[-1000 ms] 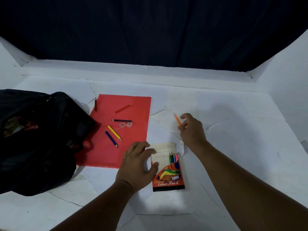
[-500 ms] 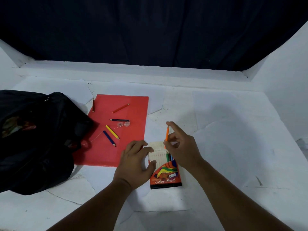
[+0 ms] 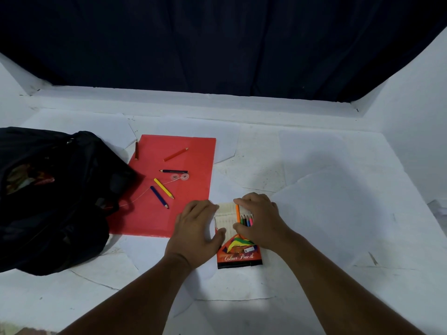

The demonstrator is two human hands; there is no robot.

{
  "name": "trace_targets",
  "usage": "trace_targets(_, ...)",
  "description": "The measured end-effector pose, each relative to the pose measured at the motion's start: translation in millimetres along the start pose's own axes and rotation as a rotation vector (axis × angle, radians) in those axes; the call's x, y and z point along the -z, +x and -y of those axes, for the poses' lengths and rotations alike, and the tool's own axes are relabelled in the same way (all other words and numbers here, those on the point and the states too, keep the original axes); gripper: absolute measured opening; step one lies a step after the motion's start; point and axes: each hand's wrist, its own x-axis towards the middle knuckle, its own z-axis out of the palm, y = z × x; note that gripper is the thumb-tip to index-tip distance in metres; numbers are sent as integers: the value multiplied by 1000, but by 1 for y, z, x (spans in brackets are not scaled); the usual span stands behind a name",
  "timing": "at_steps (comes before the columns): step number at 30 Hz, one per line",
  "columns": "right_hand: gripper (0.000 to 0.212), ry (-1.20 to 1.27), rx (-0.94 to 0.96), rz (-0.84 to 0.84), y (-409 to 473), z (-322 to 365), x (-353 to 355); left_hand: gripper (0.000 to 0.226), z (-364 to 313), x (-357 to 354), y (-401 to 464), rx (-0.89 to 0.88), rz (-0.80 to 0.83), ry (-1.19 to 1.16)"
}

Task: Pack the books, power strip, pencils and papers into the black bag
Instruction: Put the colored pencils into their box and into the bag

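Packing only partly done, by the look of it: black bag (image 3: 52,197) open at left with something colourful inside, five loose pencils (image 3: 163,188) scattered on the red folder (image 3: 191,189), papers (image 3: 338,209) spread over the table. Right hand (image 3: 262,220) pinching an orange pencil (image 3: 238,213) into the pencil box (image 3: 238,247), long axis running away from the camera, far end up. Left hand (image 3: 196,234) curled around the box's left edge.
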Motion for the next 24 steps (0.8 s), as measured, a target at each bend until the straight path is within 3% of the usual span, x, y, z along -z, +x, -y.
trace_targets(16,18,107,104,-134,-22,-9,-13,57,4,-3,1,-5,14,47)
trace_targets(24,36,82,153,-144,-39,-13,-21,55,2,-1,0,-2,-13,9)
